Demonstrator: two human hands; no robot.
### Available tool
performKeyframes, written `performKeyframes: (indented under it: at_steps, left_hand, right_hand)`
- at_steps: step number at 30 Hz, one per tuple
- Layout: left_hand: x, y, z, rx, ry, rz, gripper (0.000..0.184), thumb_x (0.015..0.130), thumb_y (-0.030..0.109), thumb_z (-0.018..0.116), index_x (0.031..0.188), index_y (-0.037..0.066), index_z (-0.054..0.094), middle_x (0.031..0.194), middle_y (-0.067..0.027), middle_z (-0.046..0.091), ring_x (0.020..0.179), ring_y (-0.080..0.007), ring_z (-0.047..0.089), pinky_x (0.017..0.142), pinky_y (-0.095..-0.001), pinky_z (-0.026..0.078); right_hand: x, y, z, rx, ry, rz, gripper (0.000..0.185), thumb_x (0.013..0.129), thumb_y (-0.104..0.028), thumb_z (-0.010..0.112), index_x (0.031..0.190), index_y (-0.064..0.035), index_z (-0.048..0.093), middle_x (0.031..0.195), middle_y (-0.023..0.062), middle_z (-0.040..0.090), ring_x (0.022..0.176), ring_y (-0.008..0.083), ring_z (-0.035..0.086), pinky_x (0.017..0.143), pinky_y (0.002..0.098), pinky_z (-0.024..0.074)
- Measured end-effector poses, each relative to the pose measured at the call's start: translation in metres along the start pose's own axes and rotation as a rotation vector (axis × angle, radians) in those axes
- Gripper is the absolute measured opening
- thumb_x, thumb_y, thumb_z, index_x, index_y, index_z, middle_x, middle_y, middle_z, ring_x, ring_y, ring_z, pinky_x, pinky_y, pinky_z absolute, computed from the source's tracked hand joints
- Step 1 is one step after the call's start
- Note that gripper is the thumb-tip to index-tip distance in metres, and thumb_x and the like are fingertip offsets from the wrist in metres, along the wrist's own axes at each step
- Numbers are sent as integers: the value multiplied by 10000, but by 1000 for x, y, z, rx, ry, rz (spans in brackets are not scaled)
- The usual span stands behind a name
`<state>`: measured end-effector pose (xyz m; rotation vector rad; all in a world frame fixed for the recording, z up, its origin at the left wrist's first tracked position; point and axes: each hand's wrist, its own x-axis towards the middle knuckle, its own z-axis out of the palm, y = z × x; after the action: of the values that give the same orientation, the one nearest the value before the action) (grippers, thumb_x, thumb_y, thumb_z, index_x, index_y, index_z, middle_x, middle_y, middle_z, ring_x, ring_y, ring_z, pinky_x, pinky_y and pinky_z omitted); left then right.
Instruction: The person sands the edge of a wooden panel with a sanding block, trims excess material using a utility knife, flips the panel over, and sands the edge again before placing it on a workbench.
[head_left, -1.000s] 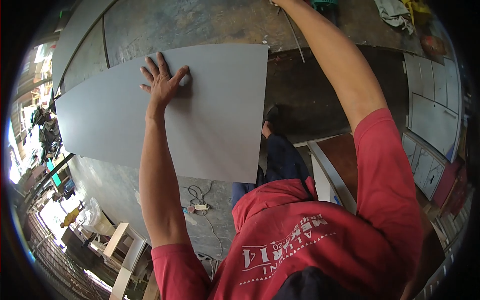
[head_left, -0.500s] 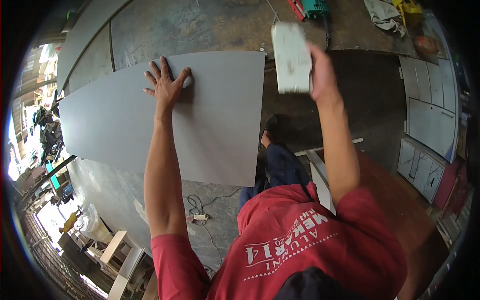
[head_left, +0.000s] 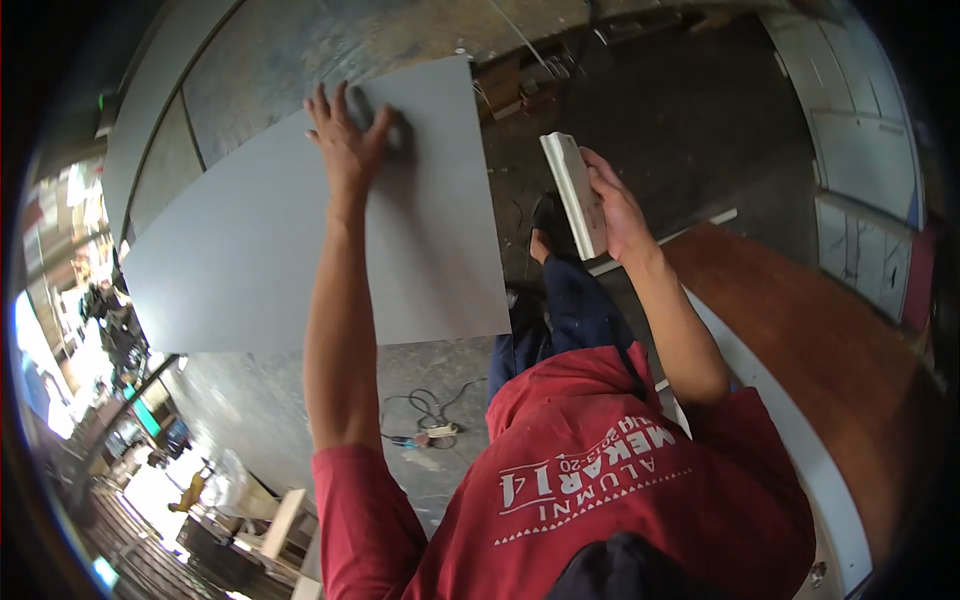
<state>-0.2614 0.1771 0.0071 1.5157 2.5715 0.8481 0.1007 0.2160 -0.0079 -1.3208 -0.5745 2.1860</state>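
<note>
Table (head_left: 240, 85): I see its dark, stained top across the upper left of my feed.
Cord (head_left: 425, 400): dark, looped on the grey floor (head_left: 240, 395), beside a pale socket (head_left: 441, 431).
Brown panel (head_left: 800, 340): on my right, a white strip (head_left: 832, 490) running along its side.
Cabinets (head_left: 865, 165): pale, upper right, bent by my lens.
Bag (head_left: 228, 487): clear plastic, lower left, near some wood (head_left: 285, 525).
Clutter (head_left: 115, 315): dark, far left, too blurred for me to sort out.
</note>
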Motion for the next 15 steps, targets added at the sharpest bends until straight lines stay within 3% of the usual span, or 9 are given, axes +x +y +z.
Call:
performKeyframes:
  at_steps: [1,2,3,4,6,10,12,14,15]
  left_hand:
    - [-15,17,5,-107,-24,77,753,827,410,734,1458,101,465,1563,-192,367,1479,-461,239,1151,-694,151]
    - [-37,46,5,-147,-189,68,798,812,415,744,1467,70,446,1586,-200,327,1494,-462,201,1151,-702,128]
    - [-61,76,2,-22,-310,100,844,796,405,754,1486,50,421,1608,-208,290,1502,-465,177,1155,-704,110]
    - [-79,95,3,78,-351,158,877,796,380,749,1514,37,382,1620,-207,269,1507,-470,153,1161,-697,100]
    - [-95,103,10,20,-324,145,877,801,362,741,1528,43,368,1620,-210,270,1504,-482,147,1167,-688,98]
    - [-87,94,10,-5,-338,126,835,810,340,735,1515,48,396,1615,-204,284,1510,-456,161,1177,-670,101]
    - [-66,78,7,-89,-356,208,818,806,342,751,1502,63,424,1612,-192,299,1518,-416,181,1182,-656,116]
    - [-35,35,13,-94,-248,207,801,814,387,770,1484,84,453,1592,-180,343,1502,-392,245,1184,-633,143]
    - [-14,15,13,-94,-198,200,759,832,405,754,1463,85,479,1574,-184,371,1485,-398,279,1180,-634,153]
  right_hand:
    - [-3,6,-3,-2,18,-11,428,1055,-279,492,1440,-94,499,1275,35,620,1163,143,575,1003,307,462]
    - [-5,13,-5,-5,36,-17,437,1058,-279,486,1457,-102,483,1279,33,617,1179,142,564,1012,303,455]
    - [-7,19,-5,64,65,0,455,1034,-292,539,1449,-114,480,1227,35,615,1041,149,612,912,314,519]
    - [-7,26,-10,89,76,1,455,1034,-292,539,1449,-114,480,1227,35,615,1041,149,612,912,314,519]
    - [-7,37,-17,284,-6,204,500,989,-307,618,1429,-116,475,1081,31,609,841,139,616,760,321,564]
    - [-26,47,3,40,-56,46,553,935,-338,684,1398,-114,480,944,26,577,709,129,575,651,320,568]
    - [-33,43,17,19,-170,78,741,893,-467,704,1463,-76,435,1209,133,571,1094,204,580,950,365,484]
    - [-30,45,30,47,-194,52,765,891,-444,699,1476,-44,412,1242,170,582,1133,259,584,1015,398,456]
    - [-28,43,37,-219,-180,-177,781,889,-431,697,1484,-28,391,1278,194,578,1178,286,571,1035,409,449]
